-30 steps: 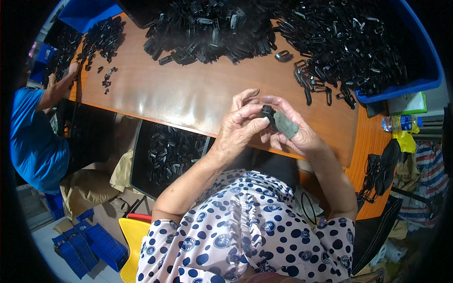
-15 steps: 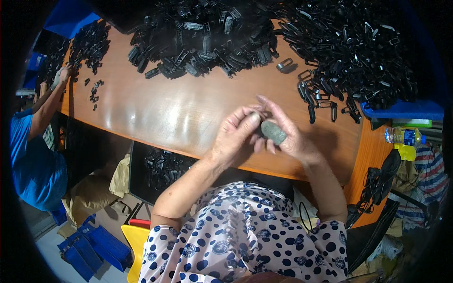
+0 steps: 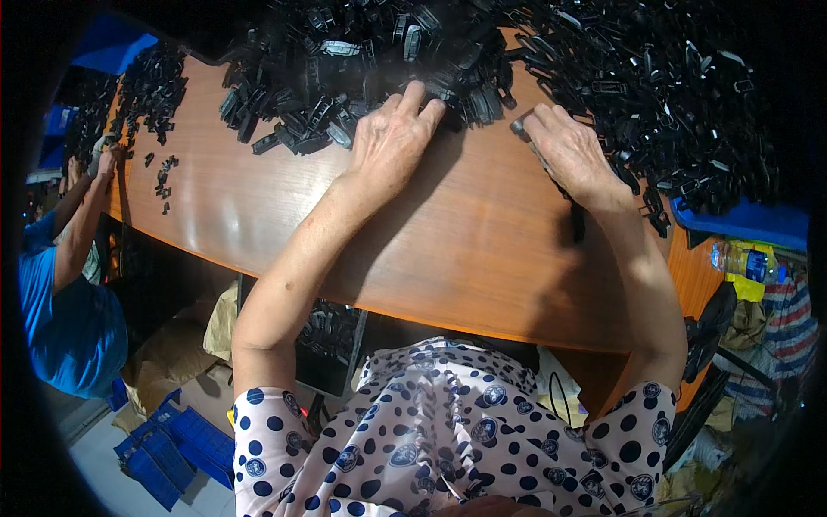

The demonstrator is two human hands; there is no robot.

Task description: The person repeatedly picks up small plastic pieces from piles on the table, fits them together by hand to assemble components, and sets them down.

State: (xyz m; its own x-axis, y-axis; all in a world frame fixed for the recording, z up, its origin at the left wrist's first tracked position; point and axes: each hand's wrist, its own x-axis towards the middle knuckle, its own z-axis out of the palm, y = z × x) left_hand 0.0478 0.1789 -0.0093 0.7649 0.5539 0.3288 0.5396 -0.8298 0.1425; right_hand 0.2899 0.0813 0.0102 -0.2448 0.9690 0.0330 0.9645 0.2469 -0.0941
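Brown table point(image 3: 482, 241): left hand point(image 3: 392, 138) now at pile point(image 3: 362, 65), right hand point(image 3: 573, 153) apart

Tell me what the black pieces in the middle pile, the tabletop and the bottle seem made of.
Black pieces: probably molded plastic, satin to glossy, given soft highlights on dark surfaces; coated metal isn't ruled out.
Tabletop: wood or wood-look laminate with a sheen, judging by brown grain and pale reflections.
Bottle: likely smooth clear plastic, as its see-through wall suggests.

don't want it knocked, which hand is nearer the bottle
Right: the right hand is ahead and left of the bottle; the left hand is farther left, at the middle pile of black parts.
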